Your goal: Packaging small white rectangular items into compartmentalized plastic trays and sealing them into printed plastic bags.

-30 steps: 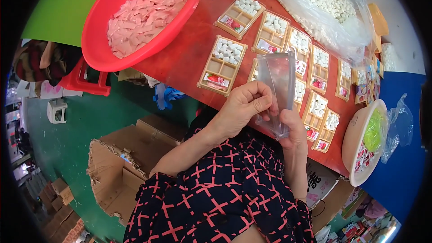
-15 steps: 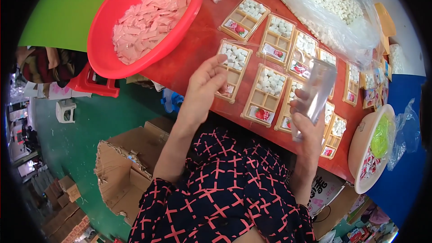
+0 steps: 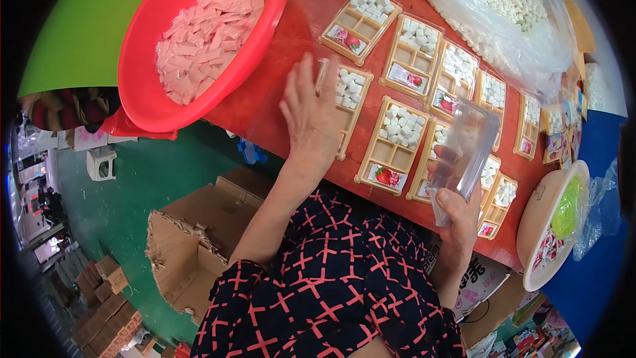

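Note:
My left hand lies flat, fingers apart, over a tan plastic tray of white cubes near the front edge of the red table. My right hand holds a clear plastic bag upright above other trays. A similar tray with white cubes and a small strawberry packet sits between my two hands. More filled trays lie in rows toward the back and right.
A big red basin of pink wrapped pieces stands at the left. A large clear sack of white cubes lies at the back. A white bowl with small packets sits at the right. Cardboard boxes stand on the green floor.
My left hand let go of the clear bag and moved left and down onto a tray. My right hand kept the bag and shifted right.

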### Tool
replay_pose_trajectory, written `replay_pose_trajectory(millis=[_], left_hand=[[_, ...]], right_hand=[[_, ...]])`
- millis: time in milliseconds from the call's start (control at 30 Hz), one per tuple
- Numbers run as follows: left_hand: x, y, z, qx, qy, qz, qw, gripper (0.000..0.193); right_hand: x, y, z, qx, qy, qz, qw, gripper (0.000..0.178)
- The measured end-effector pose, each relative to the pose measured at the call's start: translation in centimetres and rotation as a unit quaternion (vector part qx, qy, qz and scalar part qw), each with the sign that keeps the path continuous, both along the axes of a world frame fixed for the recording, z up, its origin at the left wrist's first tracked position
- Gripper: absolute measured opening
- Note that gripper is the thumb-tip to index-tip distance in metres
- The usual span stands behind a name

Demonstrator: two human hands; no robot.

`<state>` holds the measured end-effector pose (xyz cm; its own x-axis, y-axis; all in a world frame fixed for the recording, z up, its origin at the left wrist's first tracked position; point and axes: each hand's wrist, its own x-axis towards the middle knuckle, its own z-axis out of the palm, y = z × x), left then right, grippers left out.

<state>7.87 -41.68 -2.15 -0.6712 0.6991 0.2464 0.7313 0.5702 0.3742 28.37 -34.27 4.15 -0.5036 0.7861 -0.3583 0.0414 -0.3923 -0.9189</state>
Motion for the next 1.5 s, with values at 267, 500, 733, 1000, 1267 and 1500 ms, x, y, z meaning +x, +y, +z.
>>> replay_pose_trajectory(millis=[267,500,733,1000,1267,1500], left_hand=[[0.3,0.7,-1.4,-0.032,-0.029,-0.141,0.989,0.072],[-0.4,-0.1,-2.6,-0.116,0.030,-0.092,0.989,0.079],[0.4,-0.2,-2.6,0.072,0.040,-0.083,0.993,0.076],[5.7,-2.3,3.6,0.348,-0.520,-0.232,0.745,0.014],[6.6,-1.8,3.5,0.355,-0.589,-0.249,0.681,0.016],[6.9,-0.9,4.0,0.270,-0.708,-0.228,0.612,0.007]], right_hand=[[0.6,0.4,0.0,0.011,-0.005,-0.003,1.000,0.081],[-0.2,-0.7,-0.1,0.045,-0.013,0.040,0.998,0.077],[-0.7,-1.2,-1.5,0.086,0.023,0.102,0.991,0.084],[0.1,-0.3,-3.2,0.071,0.001,0.086,0.994,0.052],[1.4,-0.5,-2.3,0.052,-0.006,0.142,0.988,0.048],[-0.8,-1.6,-0.9,-0.027,0.025,0.103,0.994,0.077]])
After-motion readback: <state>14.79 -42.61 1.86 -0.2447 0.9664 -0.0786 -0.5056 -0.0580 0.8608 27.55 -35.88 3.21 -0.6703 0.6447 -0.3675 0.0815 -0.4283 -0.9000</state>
